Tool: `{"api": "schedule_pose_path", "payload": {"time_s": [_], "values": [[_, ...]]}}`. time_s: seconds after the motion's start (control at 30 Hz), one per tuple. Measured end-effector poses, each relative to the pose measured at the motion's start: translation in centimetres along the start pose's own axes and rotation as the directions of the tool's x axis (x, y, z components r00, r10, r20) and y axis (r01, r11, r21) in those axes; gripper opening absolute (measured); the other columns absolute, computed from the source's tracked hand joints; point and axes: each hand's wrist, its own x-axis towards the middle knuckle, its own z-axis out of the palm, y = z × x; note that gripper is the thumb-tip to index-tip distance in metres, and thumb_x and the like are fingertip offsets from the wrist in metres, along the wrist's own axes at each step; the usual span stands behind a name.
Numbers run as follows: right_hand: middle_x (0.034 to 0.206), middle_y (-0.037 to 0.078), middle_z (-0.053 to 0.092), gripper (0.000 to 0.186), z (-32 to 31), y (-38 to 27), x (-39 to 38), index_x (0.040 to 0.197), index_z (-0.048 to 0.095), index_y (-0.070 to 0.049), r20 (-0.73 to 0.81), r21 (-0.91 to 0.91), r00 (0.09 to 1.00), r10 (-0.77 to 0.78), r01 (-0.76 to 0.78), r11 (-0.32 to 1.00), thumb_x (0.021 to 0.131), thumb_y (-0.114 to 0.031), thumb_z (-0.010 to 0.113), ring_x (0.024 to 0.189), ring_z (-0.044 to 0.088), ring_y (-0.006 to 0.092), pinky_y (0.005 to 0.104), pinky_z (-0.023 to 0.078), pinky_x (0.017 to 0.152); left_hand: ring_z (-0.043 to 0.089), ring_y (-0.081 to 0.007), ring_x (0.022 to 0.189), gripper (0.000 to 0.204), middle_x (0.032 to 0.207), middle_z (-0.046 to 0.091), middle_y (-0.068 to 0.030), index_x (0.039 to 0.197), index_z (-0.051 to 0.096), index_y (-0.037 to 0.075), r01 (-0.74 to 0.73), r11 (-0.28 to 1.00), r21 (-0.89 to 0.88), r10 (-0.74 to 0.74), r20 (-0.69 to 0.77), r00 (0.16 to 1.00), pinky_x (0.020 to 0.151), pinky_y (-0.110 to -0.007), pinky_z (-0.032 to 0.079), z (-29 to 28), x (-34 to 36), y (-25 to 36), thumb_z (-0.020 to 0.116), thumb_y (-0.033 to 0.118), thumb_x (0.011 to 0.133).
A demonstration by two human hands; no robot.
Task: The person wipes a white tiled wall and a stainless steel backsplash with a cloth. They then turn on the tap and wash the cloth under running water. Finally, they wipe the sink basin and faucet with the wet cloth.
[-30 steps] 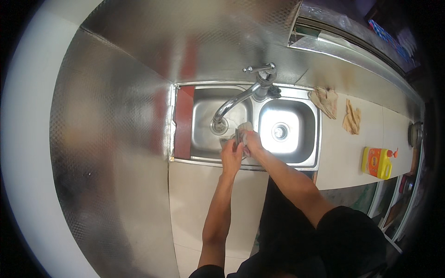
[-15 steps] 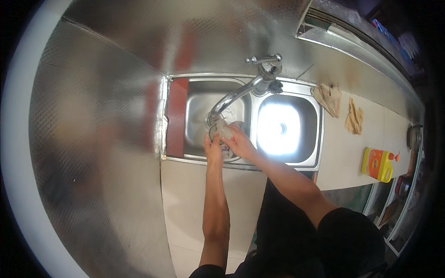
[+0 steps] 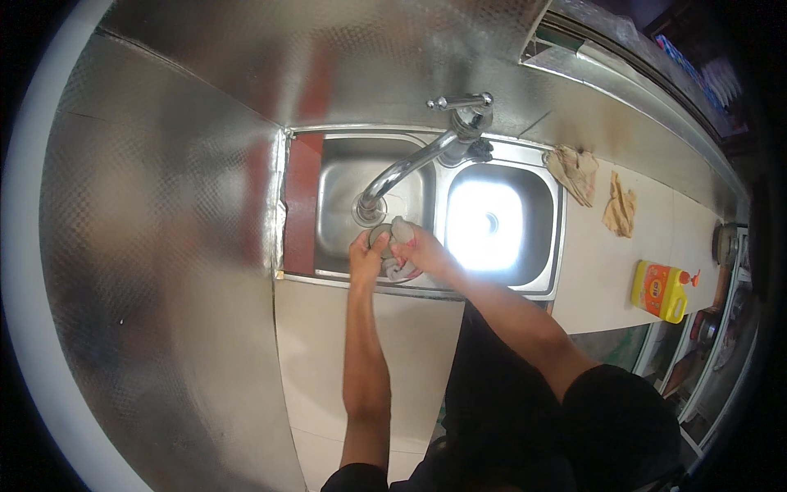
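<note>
Left hand's (image 3: 364, 257) grip is closed around a small, round, dark-rimmed object (image 3: 378, 234), can't tell exactly what. Right hand's (image 3: 425, 251) grip is bunched tight on a crumpled pale grey cloth (image 3: 402, 230), right up beside it. Both are over the shiny steel left basin (image 3: 338, 176), near the curved chrome faucet's (image 3: 407, 168) spout.

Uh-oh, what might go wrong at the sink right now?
The small round thing in the left hand might slip into the left basin, or perhaps knock the faucet close by. The yellow bottle sits near the counter's front edge, so a bump could push it off.
</note>
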Motion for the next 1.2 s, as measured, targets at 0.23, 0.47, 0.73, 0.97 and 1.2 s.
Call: {"api": "schedule_pose_path", "payload": {"time_s": [0.23, 0.47, 0.73, 0.97, 1.2], "values": [[0.084, 0.01, 0.072, 0.027, 1.0, -2.5, 1.0, 0.094, 0.073, 0.004, -0.319, 0.179, 0.894, 0.315, -0.269, 0.946, 0.094, -0.023, 0.069, 0.072, 0.067, 0.0179, 0.0357, 0.054, 0.065, 0.07, -0.0173, 0.097, 0.034, 0.116, 0.071, -0.0091, 0.129, 0.063, 0.002, -0.051, 0.822, -0.567, -0.027, -0.128, 0.991, 0.086, -0.034, 0.057, 3.7, -0.9, -3.4, 0.067, 0.001, 0.095], [0.077, 0.009, 0.071, 0.024, -2.3, 0.9, 1.5, 0.097, 0.073, 0.003, -0.095, -0.051, 0.995, -0.008, 0.003, 0.999, 0.097, -0.021, 0.068, 0.071, 0.068, 0.0194, 0.0367, 0.056, 0.067, 0.07, -0.0157, 0.09, 0.025, 0.105, 0.073, -0.0048, 0.12, 0.067, 0.001, 0.186, 0.982, 0.033, -0.188, 0.285, 0.94, 0.078, -0.031, 0.057, -0.7, -0.4, -0.4, 0.069, 0.007, 0.097], [0.071, 0.008, 0.07, 0.031, 1.2, -0.2, 1.6, 0.087, 0.074, 0.0, -0.312, 0.062, 0.934, 0.175, -0.163, 0.985, 0.098, -0.028, 0.067, 0.066, 0.066, 0.0188, 0.0381, 0.054, 0.064, 0.07, -0.0165, 0.093, 0.025, 0.108, 0.075, -0.0077, 0.12, 0.068, -0.001, -0.257, 0.869, -0.423, 0.114, -0.336, 0.935, 0.087, -0.032, 0.056, 4.6, -1.1, -4.8, 0.069, 0.003, 0.096], [0.077, 0.016, 0.072, 0.054, 0.0, -1.7, 1.0, 0.089, 0.072, 0.007, -0.297, -0.106, 0.925, 0.238, -0.28, 0.954, 0.096, -0.046, 0.068, 0.08, 0.071, 0.0226, 0.0356, 0.054, 0.073, 0.067, -0.0152, 0.084, 0.022, 0.101, 0.073, -0.006, 0.115, 0.07, 0.001, 0.061, 0.975, -0.214, -0.033, 0.132, 0.991, 0.081, -0.03, 0.055, -0.8, -0.5, -1.5, 0.069, 0.015, 0.099], [0.092, 0.016, 0.074, 0.049, -0.7, -1.7, -0.1, 0.104, 0.071, 0.006, -0.147, -0.057, 0.97, 0.192, -0.202, 0.978, 0.091, -0.041, 0.077, 0.084, 0.07, 0.024, 0.0375, 0.055, 0.079, 0.067, -0.0131, 0.084, 0.017, 0.101, 0.073, -0.003, 0.109, 0.07, 0.003, 0.024, 0.911, -0.411, -0.04, -0.03, 0.999, 0.077, -0.029, 0.053, -0.8, -1.4, -5.5, 0.07, 0.017, 0.099]]}}
